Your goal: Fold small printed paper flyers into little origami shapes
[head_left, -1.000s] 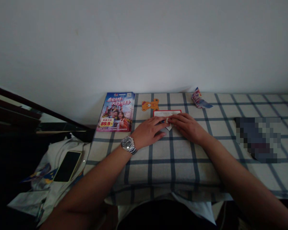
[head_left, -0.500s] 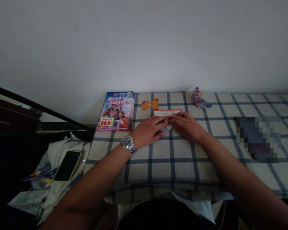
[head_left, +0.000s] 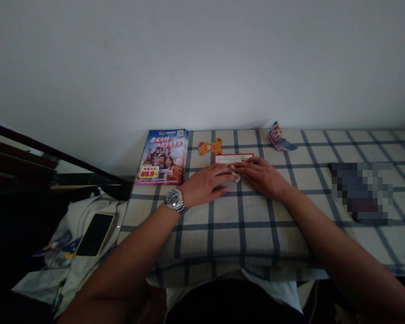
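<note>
Both my hands rest on a small folded white paper (head_left: 236,178) in the middle of the checked tablecloth (head_left: 256,225). My left hand (head_left: 207,183), with a metal watch on its wrist, lies flat over the paper's left part with fingers stretched out. My right hand (head_left: 261,176) presses down on the paper's right part, fingertips meeting the left hand's. Most of the paper is hidden under the fingers. Just beyond the hands lies a white card with a red border (head_left: 234,158).
A colourful flyer (head_left: 162,156) lies at the table's left edge, an orange bear cutout (head_left: 210,147) beside it, a crumpled printed paper (head_left: 279,137) near the wall. A blurred dark item (head_left: 361,192) sits at right. A phone (head_left: 95,234) lies on cloth left of the table.
My left hand has slid slightly left and toward me along the paper. The right hand stays pressing at almost the same spot.
</note>
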Tool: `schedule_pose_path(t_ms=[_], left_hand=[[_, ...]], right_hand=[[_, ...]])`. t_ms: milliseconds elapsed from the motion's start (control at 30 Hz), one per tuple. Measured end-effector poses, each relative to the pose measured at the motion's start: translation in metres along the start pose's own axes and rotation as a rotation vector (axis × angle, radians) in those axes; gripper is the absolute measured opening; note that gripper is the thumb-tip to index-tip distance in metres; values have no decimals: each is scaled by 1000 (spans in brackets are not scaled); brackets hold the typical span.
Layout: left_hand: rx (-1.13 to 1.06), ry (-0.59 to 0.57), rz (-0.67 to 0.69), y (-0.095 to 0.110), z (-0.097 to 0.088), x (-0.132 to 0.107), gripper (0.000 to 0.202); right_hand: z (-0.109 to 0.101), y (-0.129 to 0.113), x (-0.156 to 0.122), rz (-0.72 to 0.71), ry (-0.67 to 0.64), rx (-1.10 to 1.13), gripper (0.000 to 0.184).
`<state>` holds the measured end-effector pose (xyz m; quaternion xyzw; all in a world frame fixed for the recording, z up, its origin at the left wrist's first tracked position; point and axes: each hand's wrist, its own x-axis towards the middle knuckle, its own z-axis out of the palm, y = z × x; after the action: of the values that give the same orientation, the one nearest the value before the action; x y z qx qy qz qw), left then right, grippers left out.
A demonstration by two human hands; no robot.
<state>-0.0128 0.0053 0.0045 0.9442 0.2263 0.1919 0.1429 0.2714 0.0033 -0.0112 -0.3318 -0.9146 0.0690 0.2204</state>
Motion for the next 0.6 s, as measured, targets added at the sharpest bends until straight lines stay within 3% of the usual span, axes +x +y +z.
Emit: schedule_pose_path(t_ms=[600], left_hand=[[19, -32, 18, 2, -8, -1, 32]], right_hand=[[0, -1, 0, 7, -13, 5, 39]])
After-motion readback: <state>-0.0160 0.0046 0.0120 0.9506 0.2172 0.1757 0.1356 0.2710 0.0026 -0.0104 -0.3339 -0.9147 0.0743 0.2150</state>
